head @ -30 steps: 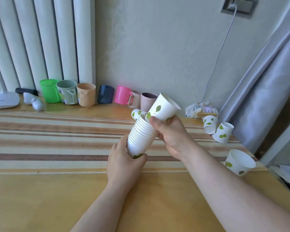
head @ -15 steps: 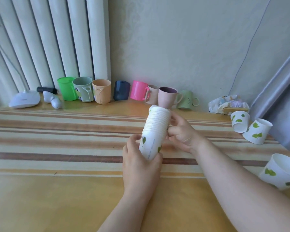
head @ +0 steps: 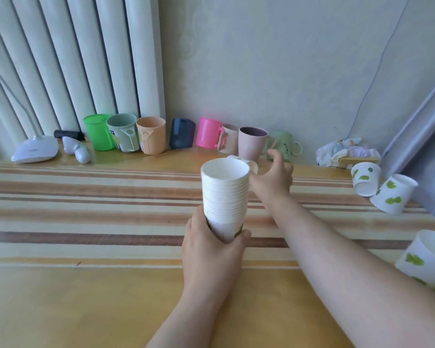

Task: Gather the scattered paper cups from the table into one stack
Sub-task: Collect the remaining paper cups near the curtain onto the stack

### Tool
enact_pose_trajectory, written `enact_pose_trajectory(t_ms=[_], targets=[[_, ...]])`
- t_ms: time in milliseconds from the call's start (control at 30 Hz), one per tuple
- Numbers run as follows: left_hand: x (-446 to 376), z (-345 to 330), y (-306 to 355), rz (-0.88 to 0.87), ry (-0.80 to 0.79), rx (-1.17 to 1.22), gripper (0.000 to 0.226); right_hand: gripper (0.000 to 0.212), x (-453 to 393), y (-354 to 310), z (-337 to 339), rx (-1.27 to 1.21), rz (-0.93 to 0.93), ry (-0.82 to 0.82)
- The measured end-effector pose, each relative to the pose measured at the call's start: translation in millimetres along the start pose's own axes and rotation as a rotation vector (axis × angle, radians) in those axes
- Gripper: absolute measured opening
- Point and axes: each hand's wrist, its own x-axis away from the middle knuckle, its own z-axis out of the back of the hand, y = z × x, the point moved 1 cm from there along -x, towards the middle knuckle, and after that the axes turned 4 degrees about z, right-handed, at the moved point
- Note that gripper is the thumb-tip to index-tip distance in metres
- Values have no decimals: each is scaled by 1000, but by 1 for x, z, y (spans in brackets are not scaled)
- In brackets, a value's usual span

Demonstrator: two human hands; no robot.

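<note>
My left hand (head: 211, 257) grips the bottom of an upright stack of white paper cups (head: 225, 194) with green leaf prints, held over the middle of the table. My right hand (head: 274, 177) reaches past the stack with fingers apart, right beside a single paper cup (head: 252, 165) lying just behind the stack and mostly hidden by it. Whether it touches that cup I cannot tell. Two loose paper cups sit at the far right, one upside down (head: 364, 178) and one tilted (head: 393, 193). Another paper cup (head: 427, 257) lies at the right edge.
A row of coloured plastic mugs (head: 151, 138) lines the wall at the back. A white lamp base (head: 35, 149) and a small white device (head: 77, 151) sit at back left. Crumpled packets (head: 347, 151) lie at back right, beside a grey curtain (head: 422, 136). A striped cloth (head: 86, 209) covers the table.
My right hand has let go of the stack and reached forward to the cup behind it. The left hand has turned the stack upright, mouth up.
</note>
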Motion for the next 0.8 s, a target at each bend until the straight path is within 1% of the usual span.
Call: enact_pose_trajectory(t_ms=[33,67,133,200,300,333,367,400,433,467,500,533,567,633,700,767,800], targets=[[0,0,1,8,2,5,52,93,2,0,-1,90,5,-54],[0,0,1,7,2,6,53,101,3,0,-3,128,14,-122],[0,-1,1,-9,2,-12,54,103,8,-7,-4,55,22,-233],[-1,-2,-1,-14,0,-30,53,111,15,-14,-4,2,55,-265],[-2,-4,-5,-8,-31,-24,50,93,22,-22,-4,45,114,-296],[-2,-4,-5,-11,-47,-23,49,93,24,-23,-1,-1,108,-286],[-2,-5,-6,-16,-59,-23,49,95,26,-24,3,-58,96,-251],[-2,-5,-6,-24,-67,-26,49,91,30,-22,8,-107,90,-209],[-1,-4,-6,-34,-70,-29,49,78,35,-19,13,-154,95,-170],[-1,-4,-5,-47,-72,-34,50,60,39,-12,19,-231,68,-132],[0,-4,-4,-59,-74,-45,50,45,42,-7,28,-355,1,-107],[1,-3,-2,-72,-79,-62,53,37,45,-2,37,-524,-116,-108],[1,-2,-1,-89,-85,-82,57,34,48,0,50,-702,-234,-127],[4,-1,3,-132,-90,-131,65,27,55,1,82,-988,-367,-178],[8,0,6,-174,-100,-184,69,17,62,-8,117,-1107,-359,-204],[14,1,8,-211,-108,-228,71,11,77,-18,150,-1078,-269,-226],[17,1,10,-226,-115,-253,73,13,85,-21,164,-1039,-226,-234]])
